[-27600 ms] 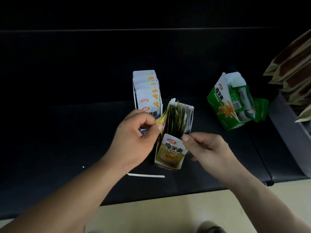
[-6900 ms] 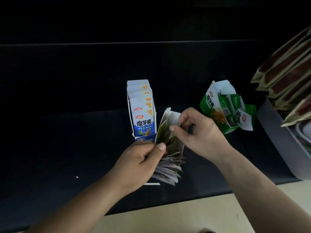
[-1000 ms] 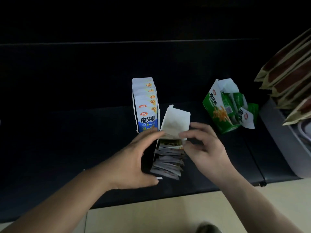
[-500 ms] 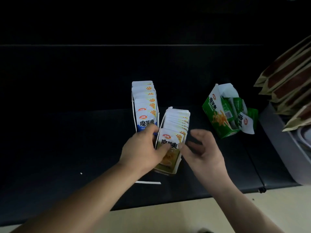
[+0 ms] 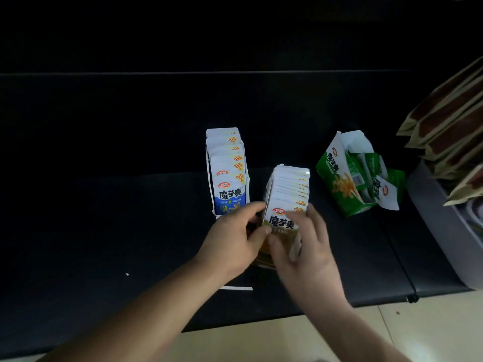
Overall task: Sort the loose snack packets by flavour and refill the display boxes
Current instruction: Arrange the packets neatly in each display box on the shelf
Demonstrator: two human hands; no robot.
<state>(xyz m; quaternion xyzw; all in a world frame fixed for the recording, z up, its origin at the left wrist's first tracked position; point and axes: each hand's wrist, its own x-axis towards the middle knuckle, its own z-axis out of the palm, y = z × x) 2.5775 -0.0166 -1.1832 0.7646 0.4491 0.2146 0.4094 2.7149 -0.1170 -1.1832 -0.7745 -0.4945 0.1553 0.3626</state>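
On a dark bench stand three display boxes. The blue box (image 5: 228, 176) at centre left holds a row of upright blue packets. The yellow box (image 5: 287, 202) in the middle is packed with upright yellow packets. My left hand (image 5: 235, 239) grips its left front side, thumb on the front packet. My right hand (image 5: 305, 246) holds its right front, fingers curled around the front edge. The green box (image 5: 339, 178) lies tilted at the right, with green packets (image 5: 379, 178) spilling out of its open end.
A grey tray (image 5: 444, 218) with brown-and-tan pouches (image 5: 449, 118) stands at the far right. A strip of white tape (image 5: 236, 288) lies on the bench near its front edge. Pale floor shows below the bench.
The yellow packets, fanned flat a second ago, now stand upright in the yellow box. Both hands have closed in on its front end.
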